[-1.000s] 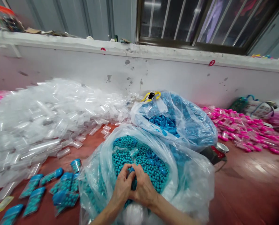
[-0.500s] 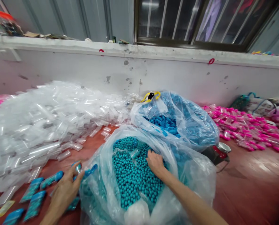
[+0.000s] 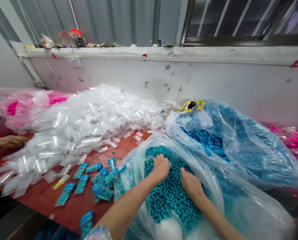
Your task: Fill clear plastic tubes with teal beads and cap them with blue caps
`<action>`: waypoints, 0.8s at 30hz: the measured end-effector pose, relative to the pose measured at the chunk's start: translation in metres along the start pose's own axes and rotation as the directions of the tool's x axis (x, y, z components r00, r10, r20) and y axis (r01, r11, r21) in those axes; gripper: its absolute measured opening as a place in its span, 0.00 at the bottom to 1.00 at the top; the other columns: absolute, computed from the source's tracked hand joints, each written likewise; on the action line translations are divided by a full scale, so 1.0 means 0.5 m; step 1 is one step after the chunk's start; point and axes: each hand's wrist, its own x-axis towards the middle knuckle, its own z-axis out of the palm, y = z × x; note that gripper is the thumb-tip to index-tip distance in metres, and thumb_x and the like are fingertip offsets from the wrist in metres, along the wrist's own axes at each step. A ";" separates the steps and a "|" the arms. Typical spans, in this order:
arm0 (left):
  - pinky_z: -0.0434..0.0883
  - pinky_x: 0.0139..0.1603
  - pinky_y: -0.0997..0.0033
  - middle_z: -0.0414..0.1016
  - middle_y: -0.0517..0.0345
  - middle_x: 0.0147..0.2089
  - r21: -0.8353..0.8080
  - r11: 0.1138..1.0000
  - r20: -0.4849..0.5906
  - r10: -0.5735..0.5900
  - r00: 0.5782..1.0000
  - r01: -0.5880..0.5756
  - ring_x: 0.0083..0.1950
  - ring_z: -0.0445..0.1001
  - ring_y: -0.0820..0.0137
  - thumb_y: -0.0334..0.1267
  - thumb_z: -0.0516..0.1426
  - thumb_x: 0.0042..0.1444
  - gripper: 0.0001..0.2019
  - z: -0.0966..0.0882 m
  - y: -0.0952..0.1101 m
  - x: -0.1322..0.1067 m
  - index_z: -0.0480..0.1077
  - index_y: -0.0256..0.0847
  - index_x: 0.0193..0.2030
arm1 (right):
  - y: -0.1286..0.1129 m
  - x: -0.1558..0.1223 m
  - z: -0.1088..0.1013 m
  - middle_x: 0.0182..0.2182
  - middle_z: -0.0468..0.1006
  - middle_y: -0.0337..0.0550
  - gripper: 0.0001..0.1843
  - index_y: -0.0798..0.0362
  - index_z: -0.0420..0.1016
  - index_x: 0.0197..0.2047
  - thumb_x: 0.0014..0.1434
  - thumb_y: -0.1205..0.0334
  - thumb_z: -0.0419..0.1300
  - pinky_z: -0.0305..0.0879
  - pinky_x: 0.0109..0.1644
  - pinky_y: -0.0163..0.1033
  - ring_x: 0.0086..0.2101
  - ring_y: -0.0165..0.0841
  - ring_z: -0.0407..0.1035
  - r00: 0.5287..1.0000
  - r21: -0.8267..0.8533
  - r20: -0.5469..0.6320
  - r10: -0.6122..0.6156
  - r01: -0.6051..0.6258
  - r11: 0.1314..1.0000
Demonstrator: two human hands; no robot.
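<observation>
Small round teal beads (image 3: 164,203) fill an open clear plastic bag (image 3: 136,160) in front of me. My left hand (image 3: 161,167) is over the far part of the beads, its fingers curled downward and their tips out of sight. At the right side of the beads is my right hand (image 3: 192,185), fingers bent together at the bead surface. Whatever either hand grips is hidden. Left of the bag lie several clear packets of teal beads with blue caps (image 3: 81,184), some heaped against each other.
Clear empty sleeves (image 3: 96,110) form a large pile at left. Behind the bead bag, another bag (image 3: 254,143) holds blue pieces (image 3: 206,140). Pink items (image 3: 292,136) lie far right. Another person's hand (image 3: 11,141) rests at the left edge. A yellow strip (image 3: 61,181) lies on the red table (image 3: 63,218).
My left hand has left the capped packets and moved right into the bead bag. My right hand stays at the beads. The view has swung left, bringing another person's hand into sight.
</observation>
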 end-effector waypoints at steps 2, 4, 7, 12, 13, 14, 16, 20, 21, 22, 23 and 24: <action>0.60 0.46 0.60 0.66 0.42 0.45 -0.009 1.000 0.038 0.009 0.999 -0.008 0.50 0.62 0.57 0.36 0.49 0.55 0.11 0.019 -0.008 0.003 0.68 0.33 0.40 | -0.005 -0.007 0.012 0.30 0.74 0.48 0.14 0.54 0.68 0.38 0.57 0.75 0.44 0.60 0.32 0.39 0.32 0.39 0.69 0.998 0.009 0.005 -0.055 0.055 0.998; 0.60 0.46 0.60 0.66 0.42 0.45 -0.031 0.999 0.066 0.015 0.998 -0.013 0.50 0.62 0.57 0.35 0.50 0.54 0.11 0.028 -0.016 0.003 0.68 0.34 0.40 | -0.012 -0.011 0.024 0.31 0.74 0.48 0.13 0.54 0.68 0.38 0.57 0.74 0.45 0.59 0.34 0.39 0.34 0.39 0.69 0.998 0.051 0.004 -0.067 0.067 0.996; 0.60 0.46 0.62 0.67 0.46 0.46 -0.096 0.995 0.087 0.023 0.996 -0.015 0.49 0.64 0.59 0.35 0.52 0.52 0.10 0.033 -0.021 0.006 0.66 0.37 0.42 | -0.017 -0.008 0.031 0.31 0.75 0.49 0.10 0.55 0.68 0.39 0.59 0.70 0.47 0.59 0.36 0.39 0.34 0.39 0.69 0.999 0.131 0.008 -0.041 0.040 0.991; 0.62 0.41 0.68 0.70 0.55 0.36 -0.310 0.950 0.104 0.054 0.993 -0.019 0.40 0.68 0.66 0.32 0.52 0.50 0.09 0.036 -0.034 0.013 0.63 0.40 0.39 | -0.003 0.002 -0.011 0.34 0.76 0.46 0.09 0.55 0.64 0.43 0.59 0.65 0.49 0.59 0.36 0.35 0.37 0.36 0.71 0.994 0.337 0.088 0.062 -0.088 0.937; 0.62 0.40 0.69 0.69 0.57 0.34 -0.362 0.932 0.102 0.061 0.993 -0.020 0.39 0.68 0.67 0.32 0.51 0.50 0.08 0.036 -0.038 0.014 0.62 0.40 0.39 | 0.000 0.003 -0.022 0.34 0.76 0.46 0.10 0.55 0.63 0.44 0.58 0.64 0.50 0.60 0.36 0.35 0.37 0.37 0.71 0.989 0.388 0.118 0.092 -0.131 0.912; 0.62 0.39 0.71 0.68 0.58 0.33 -0.415 0.910 0.103 0.071 0.992 -0.022 0.38 0.68 0.68 0.32 0.50 0.50 0.07 0.036 -0.043 0.014 0.62 0.40 0.38 | 0.002 0.003 -0.031 0.35 0.76 0.46 0.11 0.55 0.63 0.45 0.58 0.64 0.51 0.60 0.37 0.36 0.37 0.37 0.71 0.983 0.431 0.139 0.117 -0.167 0.887; 0.63 0.35 0.74 0.67 0.61 0.30 -0.521 0.853 0.126 0.102 0.987 -0.022 0.33 0.68 0.72 0.32 0.49 0.51 0.08 0.037 -0.050 0.012 0.61 0.40 0.39 | 0.003 0.004 -0.039 0.37 0.76 0.47 0.15 0.55 0.63 0.48 0.56 0.65 0.52 0.61 0.40 0.37 0.39 0.38 0.71 0.980 0.499 0.137 0.146 -0.195 0.844; 0.60 0.20 0.80 0.67 0.64 0.28 -0.668 0.743 0.228 0.172 0.958 0.026 0.20 0.64 0.77 0.37 0.46 0.53 0.12 0.036 -0.054 -0.001 0.58 0.39 0.44 | 0.000 0.012 -0.029 0.49 0.70 0.51 0.21 0.58 0.62 0.54 0.57 0.68 0.47 0.57 0.53 0.41 0.51 0.36 0.64 0.988 0.609 0.037 0.151 -0.143 0.781; 0.59 0.18 0.80 0.67 0.63 0.28 -0.684 0.728 0.250 0.180 0.951 0.042 0.19 0.64 0.78 0.38 0.46 0.53 0.13 0.035 -0.053 -0.005 0.58 0.38 0.45 | -0.002 0.016 -0.026 0.51 0.69 0.51 0.22 0.59 0.62 0.55 0.58 0.68 0.45 0.56 0.55 0.41 0.52 0.36 0.61 0.987 0.622 0.018 0.160 -0.136 0.771; 0.58 0.17 0.81 0.68 0.63 0.28 -0.692 0.720 0.268 0.183 0.946 0.057 0.19 0.65 0.78 0.39 0.46 0.53 0.14 0.034 -0.051 -0.009 0.58 0.38 0.45 | -0.005 0.019 -0.024 0.52 0.68 0.51 0.22 0.60 0.62 0.55 0.58 0.67 0.43 0.55 0.56 0.42 0.53 0.35 0.60 0.986 0.635 0.006 0.169 -0.135 0.761; 0.58 0.17 0.81 0.69 0.62 0.29 -0.693 0.718 0.281 0.183 0.942 0.067 0.19 0.66 0.77 0.40 0.45 0.53 0.14 0.032 -0.049 -0.012 0.58 0.37 0.44 | -0.008 0.022 -0.024 0.52 0.68 0.51 0.23 0.60 0.61 0.55 0.59 0.67 0.41 0.55 0.57 0.42 0.53 0.35 0.60 0.985 0.646 0.000 0.174 -0.132 0.752; 0.58 0.16 0.81 0.69 0.61 0.30 -0.689 0.721 0.290 0.180 0.940 0.074 0.20 0.67 0.77 0.40 0.45 0.53 0.13 0.031 -0.047 -0.014 0.58 0.37 0.44 | -0.011 0.025 -0.024 0.51 0.69 0.50 0.23 0.60 0.61 0.56 0.59 0.67 0.40 0.56 0.56 0.42 0.53 0.35 0.61 0.986 0.655 -0.006 0.169 -0.124 0.746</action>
